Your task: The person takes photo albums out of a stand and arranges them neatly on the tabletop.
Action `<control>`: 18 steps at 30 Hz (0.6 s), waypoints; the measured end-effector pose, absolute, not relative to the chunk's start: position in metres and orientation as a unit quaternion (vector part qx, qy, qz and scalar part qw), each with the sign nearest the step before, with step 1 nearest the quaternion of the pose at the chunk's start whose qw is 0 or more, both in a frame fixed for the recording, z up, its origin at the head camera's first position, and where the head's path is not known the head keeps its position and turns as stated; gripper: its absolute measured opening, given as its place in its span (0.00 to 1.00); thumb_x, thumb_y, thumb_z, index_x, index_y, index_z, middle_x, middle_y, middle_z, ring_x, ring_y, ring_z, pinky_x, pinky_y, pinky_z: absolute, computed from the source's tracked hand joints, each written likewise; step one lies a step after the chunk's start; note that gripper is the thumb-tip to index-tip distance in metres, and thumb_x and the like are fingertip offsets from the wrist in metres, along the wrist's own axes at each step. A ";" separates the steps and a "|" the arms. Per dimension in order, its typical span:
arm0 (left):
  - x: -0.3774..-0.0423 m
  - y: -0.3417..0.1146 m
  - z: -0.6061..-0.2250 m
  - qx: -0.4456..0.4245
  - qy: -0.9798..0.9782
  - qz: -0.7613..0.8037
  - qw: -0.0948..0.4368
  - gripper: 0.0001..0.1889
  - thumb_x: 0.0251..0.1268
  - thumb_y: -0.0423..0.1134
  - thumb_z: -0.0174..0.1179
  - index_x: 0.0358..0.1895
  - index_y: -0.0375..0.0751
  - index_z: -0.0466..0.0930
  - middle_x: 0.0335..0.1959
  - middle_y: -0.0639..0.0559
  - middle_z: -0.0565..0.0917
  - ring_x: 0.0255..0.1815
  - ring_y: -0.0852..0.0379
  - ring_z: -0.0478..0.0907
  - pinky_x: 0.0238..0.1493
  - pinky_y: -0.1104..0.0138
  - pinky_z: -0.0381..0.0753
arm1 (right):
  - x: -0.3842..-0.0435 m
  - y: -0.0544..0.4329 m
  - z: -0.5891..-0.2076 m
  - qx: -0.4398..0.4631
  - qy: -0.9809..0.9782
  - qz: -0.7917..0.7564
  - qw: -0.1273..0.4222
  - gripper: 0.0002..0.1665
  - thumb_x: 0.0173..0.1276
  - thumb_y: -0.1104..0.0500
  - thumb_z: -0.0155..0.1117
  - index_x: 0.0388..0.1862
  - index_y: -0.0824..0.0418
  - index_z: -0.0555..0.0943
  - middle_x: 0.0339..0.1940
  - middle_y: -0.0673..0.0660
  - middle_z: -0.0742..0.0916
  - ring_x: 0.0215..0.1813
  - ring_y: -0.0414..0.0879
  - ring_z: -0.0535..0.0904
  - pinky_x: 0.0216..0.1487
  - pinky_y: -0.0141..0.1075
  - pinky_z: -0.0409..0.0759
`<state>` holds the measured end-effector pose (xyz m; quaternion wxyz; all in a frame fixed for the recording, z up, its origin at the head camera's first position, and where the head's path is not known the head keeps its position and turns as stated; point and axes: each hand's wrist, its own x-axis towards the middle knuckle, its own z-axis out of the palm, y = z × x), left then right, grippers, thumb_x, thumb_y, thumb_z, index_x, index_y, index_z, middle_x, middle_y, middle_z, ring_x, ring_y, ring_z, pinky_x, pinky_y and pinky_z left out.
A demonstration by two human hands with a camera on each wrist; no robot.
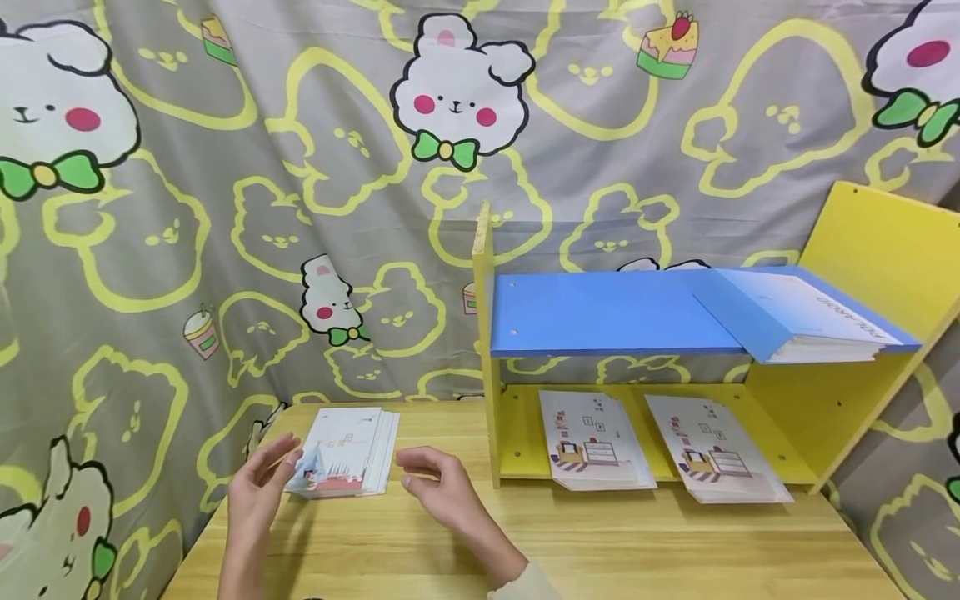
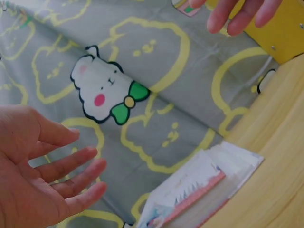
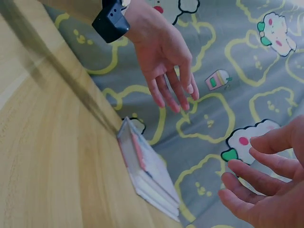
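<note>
A small stack of white booklets with illustrated covers (image 1: 341, 450) lies on the left part of the wooden table. Its top cover shows a blue shape and a red strip along the lower edge. On the left side of the stack is my left hand (image 1: 258, 483), fingers relaxed and slightly bent, fingertips close to the cover's edge. My right hand (image 1: 442, 483) hovers to the right of the stack, loosely bent and holding nothing. Both wrist views show gaps between the hands and the stack (image 2: 194, 190). A dark band (image 3: 111, 21) circles the left wrist in the right wrist view.
A yellow shelf unit (image 1: 486, 333) with a blue board (image 1: 600, 312) stands on the right. A blue-spined binder (image 1: 802, 321) lies on the board. Below, two illustrated booklets (image 1: 596, 442) jut over the front edge. A patterned curtain (image 1: 337, 208) hangs behind the wooden table (image 1: 420, 558).
</note>
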<state>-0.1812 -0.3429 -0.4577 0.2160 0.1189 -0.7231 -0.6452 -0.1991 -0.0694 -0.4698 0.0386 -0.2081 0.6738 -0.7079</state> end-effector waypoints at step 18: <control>-0.172 -0.324 -0.432 -0.007 -0.684 -0.679 0.266 0.19 0.76 0.28 0.58 0.64 0.20 0.74 0.55 0.48 0.87 0.52 0.58 0.86 0.53 0.69 0.83 | -0.188 -0.031 -0.450 -0.235 0.676 -0.697 0.029 0.16 0.74 0.63 0.65 0.58 0.56 0.84 0.56 0.57 0.87 0.62 0.57 0.80 0.62 0.37 0.80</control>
